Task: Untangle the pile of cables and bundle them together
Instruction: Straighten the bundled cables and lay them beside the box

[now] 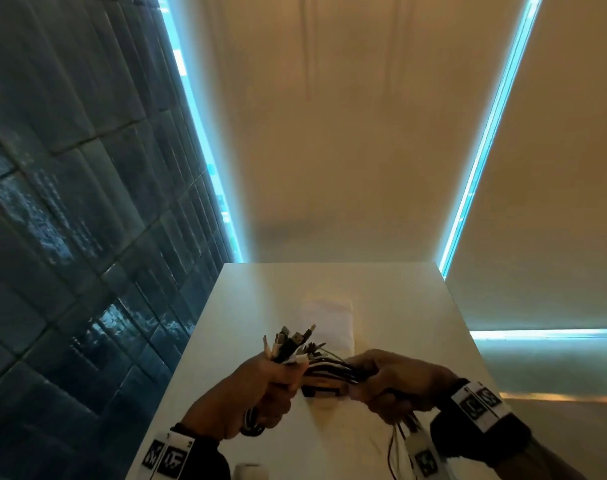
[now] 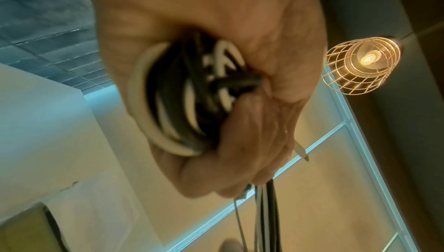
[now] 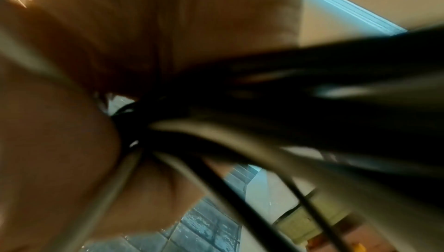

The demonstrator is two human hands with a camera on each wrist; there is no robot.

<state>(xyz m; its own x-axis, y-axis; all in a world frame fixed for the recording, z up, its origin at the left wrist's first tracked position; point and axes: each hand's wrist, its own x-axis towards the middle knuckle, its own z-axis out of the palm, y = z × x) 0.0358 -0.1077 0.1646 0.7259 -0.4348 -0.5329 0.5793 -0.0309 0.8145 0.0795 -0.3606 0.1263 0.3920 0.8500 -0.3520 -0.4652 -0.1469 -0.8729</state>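
A bundle of black and white cables [image 1: 324, 367] is held above the white table [image 1: 246, 306] between both hands. My left hand [image 1: 272, 382] grips one end, with several USB plugs [image 1: 295, 339] sticking up out of the fist. The left wrist view shows looped black and white cables [image 2: 190, 94] inside that curled left hand [image 2: 240, 142]. My right hand [image 1: 381, 379] grips the other end, and loose cable tails [image 1: 400, 434] hang below it. Blurred black cables [image 3: 288, 104] fill the right wrist view beside the right hand [image 3: 60, 161].
A white folded cloth or paper [image 1: 326, 320] lies on the table beyond the hands. A small yellowish object [image 1: 324, 389] sits under the bundle. A white roll [image 1: 250, 471] stands at the near edge. A tiled wall [image 1: 70, 237] runs along the left.
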